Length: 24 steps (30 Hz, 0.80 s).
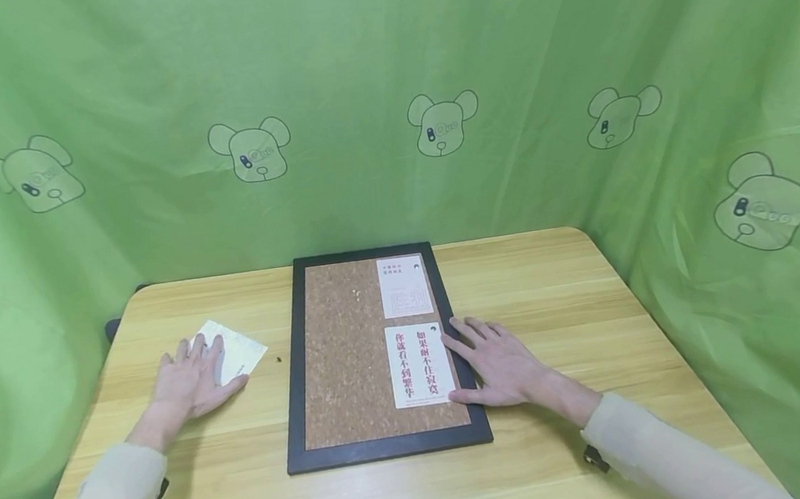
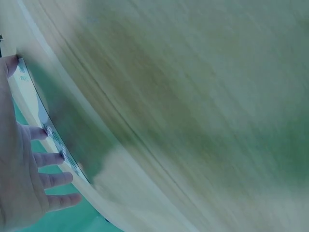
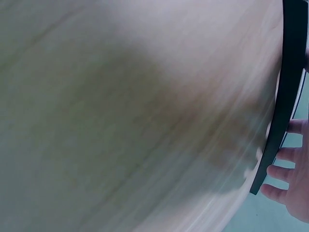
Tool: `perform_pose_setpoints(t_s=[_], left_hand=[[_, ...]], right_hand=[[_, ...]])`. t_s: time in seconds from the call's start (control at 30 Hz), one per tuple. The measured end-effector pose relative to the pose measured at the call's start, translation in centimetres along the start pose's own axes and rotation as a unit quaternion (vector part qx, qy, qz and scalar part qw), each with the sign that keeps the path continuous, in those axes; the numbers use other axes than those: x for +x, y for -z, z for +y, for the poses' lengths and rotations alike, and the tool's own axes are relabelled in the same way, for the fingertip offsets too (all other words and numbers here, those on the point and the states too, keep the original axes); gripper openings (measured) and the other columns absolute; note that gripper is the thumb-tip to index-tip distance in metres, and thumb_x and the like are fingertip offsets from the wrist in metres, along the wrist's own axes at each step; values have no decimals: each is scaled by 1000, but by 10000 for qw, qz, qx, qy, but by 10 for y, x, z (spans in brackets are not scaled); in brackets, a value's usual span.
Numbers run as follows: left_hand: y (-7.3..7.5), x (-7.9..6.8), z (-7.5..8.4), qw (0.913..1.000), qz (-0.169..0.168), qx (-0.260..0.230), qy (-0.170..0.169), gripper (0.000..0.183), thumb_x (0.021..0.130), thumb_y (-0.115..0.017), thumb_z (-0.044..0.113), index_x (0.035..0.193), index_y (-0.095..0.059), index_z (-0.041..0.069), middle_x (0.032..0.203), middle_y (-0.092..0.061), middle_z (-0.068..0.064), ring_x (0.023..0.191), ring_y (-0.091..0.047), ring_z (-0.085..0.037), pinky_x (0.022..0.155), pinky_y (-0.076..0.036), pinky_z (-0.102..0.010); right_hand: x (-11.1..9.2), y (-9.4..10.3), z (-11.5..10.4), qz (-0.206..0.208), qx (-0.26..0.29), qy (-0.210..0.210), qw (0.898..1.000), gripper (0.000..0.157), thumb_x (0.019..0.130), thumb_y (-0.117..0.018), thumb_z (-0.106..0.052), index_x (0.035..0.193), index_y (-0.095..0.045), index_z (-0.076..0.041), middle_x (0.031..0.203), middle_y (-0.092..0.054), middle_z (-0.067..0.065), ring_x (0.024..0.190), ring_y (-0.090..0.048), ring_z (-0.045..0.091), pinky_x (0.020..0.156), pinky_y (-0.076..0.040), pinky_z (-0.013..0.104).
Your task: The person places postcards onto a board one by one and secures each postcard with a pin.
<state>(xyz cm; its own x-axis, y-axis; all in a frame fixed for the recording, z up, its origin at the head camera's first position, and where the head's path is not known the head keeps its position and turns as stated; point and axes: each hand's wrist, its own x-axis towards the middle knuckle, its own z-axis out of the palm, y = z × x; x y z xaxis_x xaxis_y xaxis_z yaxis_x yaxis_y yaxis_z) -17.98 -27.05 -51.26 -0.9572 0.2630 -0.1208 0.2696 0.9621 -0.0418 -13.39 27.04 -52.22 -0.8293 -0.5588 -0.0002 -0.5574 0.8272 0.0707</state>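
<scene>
A black-framed cork board [image 1: 341, 359] lies on the table, with two printed cards along its right side. The upper card [image 1: 403, 285] is white; the lower card [image 1: 418, 364] carries red characters. My right hand [image 1: 498, 364] lies over the board's right frame edge [image 3: 285, 96], fingers spread, with thumb and fingertips by the lower card's right edge. Left of the board, my left hand [image 1: 192, 382] rests on a loose white card [image 1: 242, 353], tilted at an angle and partly covered by it. In the left wrist view, spread fingers touch this loose card [image 2: 31, 94], with the thumb at one end.
The light wooden table [image 1: 541, 284] has a rounded far right corner. A green curtain [image 1: 346, 62] with bear-head drawings surrounds it at the back and sides. A small dark speck [image 1: 279, 359] lies between the loose card and the board.
</scene>
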Motion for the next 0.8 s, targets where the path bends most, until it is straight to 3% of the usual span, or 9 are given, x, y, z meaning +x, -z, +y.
perform_pose_setpoints(t_s=[0.27, 0.5, 0.8], left_hand=[[4, 3, 8, 9996, 121, -208, 124, 100, 97, -46, 76, 159, -39, -3, 161, -35, -41, 145, -38, -63, 112, -37, -79], [5, 5, 20, 9976, 467, -344, 384, 102, 98, -43, 78, 155, -41, -6, 142, -52, -42, 130, -52, -63, 98, -48, -75], [1, 7, 25, 9954, 460, -395, 736, 106, 97, -42, 81, 151, -40, -10, 130, -56, -45, 116, -58, -63, 84, -56, -68]], right_hand=[[-1, 0, 0, 1, -13, 22, 10000, 103, 89, -43, -90, 166, -37, -20, 173, -33, 17, 154, -41, 44, 120, -42, 63], [-1, 0, -1, 12, -3, 22, 10000, 104, 89, -43, -90, 166, -36, -20, 173, -33, 18, 154, -41, 45, 120, -42, 63], [0, 1, 0, 6, -3, 0, 10000, 103, 89, -44, -90, 165, -37, -21, 173, -33, 18, 154, -40, 45, 120, -42, 63]])
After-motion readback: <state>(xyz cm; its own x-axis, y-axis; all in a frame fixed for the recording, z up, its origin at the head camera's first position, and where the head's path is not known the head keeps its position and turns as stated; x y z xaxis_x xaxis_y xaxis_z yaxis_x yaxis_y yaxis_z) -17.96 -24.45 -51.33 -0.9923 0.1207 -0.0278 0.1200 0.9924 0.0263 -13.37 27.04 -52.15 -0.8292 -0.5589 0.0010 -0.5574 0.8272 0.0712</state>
